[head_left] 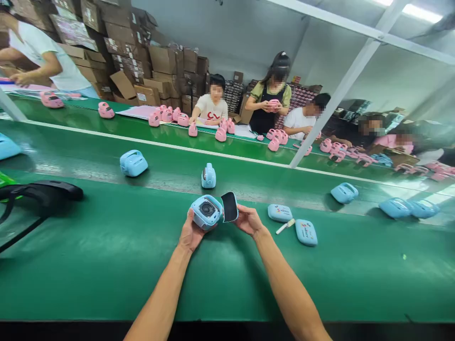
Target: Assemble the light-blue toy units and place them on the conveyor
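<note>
My left hand [192, 235] is closed around a blue speaker housing [201, 220], whose round black speaker cone faces up toward me. In my right hand [250, 219] is a cover panel [230, 207] with a black inner face and a light blue rim, gripped at its right edge. The panel stands tilted just right of the housing; whether their edges touch I cannot tell. To the right of my right hand lie two blue printed panels, one farther back [280, 212] and one nearer [306, 232], with a small white stick-like item [285, 226] between them.
More blue speakers stand beyond my hands, including one at left [133, 163], one straight ahead [208, 176] and one at right [344, 192]. A black strap-like item [42, 194] lies at left. Several people work across the green table [106, 284] among pink units [221, 134]. A white post [334, 104] rises at right.
</note>
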The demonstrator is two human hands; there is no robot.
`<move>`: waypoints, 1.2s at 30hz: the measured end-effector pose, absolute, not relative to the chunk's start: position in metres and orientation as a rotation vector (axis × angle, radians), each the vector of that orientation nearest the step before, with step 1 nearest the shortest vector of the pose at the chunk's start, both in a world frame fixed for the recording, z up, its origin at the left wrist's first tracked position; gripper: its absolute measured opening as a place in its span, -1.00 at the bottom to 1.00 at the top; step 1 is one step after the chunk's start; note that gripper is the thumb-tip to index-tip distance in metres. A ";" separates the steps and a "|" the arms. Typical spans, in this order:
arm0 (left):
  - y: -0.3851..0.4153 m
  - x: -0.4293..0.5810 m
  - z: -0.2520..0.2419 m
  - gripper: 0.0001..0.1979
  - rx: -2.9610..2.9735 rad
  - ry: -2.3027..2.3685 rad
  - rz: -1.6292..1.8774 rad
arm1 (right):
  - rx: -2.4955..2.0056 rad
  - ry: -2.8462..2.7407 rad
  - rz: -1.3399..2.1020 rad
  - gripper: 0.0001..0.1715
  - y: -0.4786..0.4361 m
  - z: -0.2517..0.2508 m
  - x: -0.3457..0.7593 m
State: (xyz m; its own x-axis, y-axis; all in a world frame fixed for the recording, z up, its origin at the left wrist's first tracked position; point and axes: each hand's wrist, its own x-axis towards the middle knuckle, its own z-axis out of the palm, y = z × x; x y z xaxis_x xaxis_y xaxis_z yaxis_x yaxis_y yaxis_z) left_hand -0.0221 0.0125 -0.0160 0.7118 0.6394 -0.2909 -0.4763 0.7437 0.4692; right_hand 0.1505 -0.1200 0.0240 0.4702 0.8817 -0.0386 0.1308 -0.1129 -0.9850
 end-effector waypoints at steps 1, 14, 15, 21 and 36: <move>0.012 -0.023 -0.017 -0.61 0.387 0.475 0.636 | -1.485 -0.886 0.828 -0.35 -0.113 0.024 0.145; 0.003 -0.028 -0.009 -0.50 0.543 0.417 0.773 | -1.796 -1.358 0.239 -0.30 -0.093 0.043 0.102; 0.003 -0.028 -0.009 -0.47 0.549 0.418 0.768 | -1.790 -1.362 0.225 -0.30 -0.093 0.042 0.101; 0.005 -0.029 -0.014 -0.39 0.596 0.437 0.747 | -1.740 -1.359 0.153 -0.28 -0.092 0.036 0.101; 0.008 -0.023 -0.017 -0.54 0.529 0.524 0.662 | -1.549 -1.652 0.376 0.05 -0.099 0.034 0.128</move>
State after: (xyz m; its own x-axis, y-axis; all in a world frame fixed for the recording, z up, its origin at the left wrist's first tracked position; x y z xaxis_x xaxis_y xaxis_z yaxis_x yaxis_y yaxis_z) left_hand -0.0230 0.0077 -0.0170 0.6719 0.6856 -0.2800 -0.4305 0.6692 0.6056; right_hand 0.1277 -0.0993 0.0344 0.0938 0.9301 0.3550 0.6850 0.1985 -0.7010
